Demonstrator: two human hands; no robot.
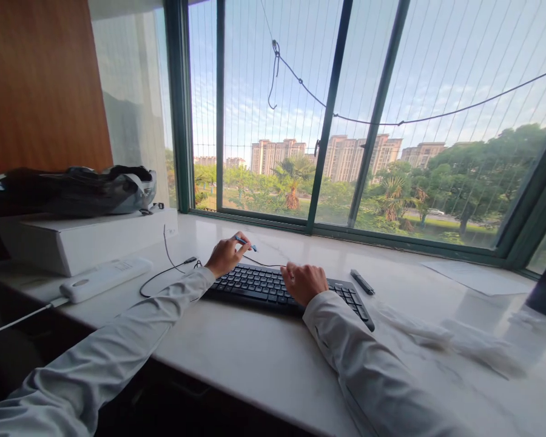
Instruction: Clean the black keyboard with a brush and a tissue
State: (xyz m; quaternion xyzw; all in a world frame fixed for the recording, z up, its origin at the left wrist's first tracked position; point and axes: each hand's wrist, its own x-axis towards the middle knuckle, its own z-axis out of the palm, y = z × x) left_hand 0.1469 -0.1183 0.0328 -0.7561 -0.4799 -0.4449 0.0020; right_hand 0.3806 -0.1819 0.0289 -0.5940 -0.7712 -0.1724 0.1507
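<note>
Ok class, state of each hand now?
Left hand: closed, holding a slim blue stick-like object.
Right hand: curled over the black rectangular keyboard; grip cannot be told.

I extend both arms [136,334] forward, my left hand [226,256] gathered in a pinch, my right hand [306,283] nearer and curled, palm down.

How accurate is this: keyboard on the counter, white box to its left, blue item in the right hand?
Not quite: the head view shows the blue item in the left hand, not the right hand. Keyboard on counter, white box to its left: correct.
</note>
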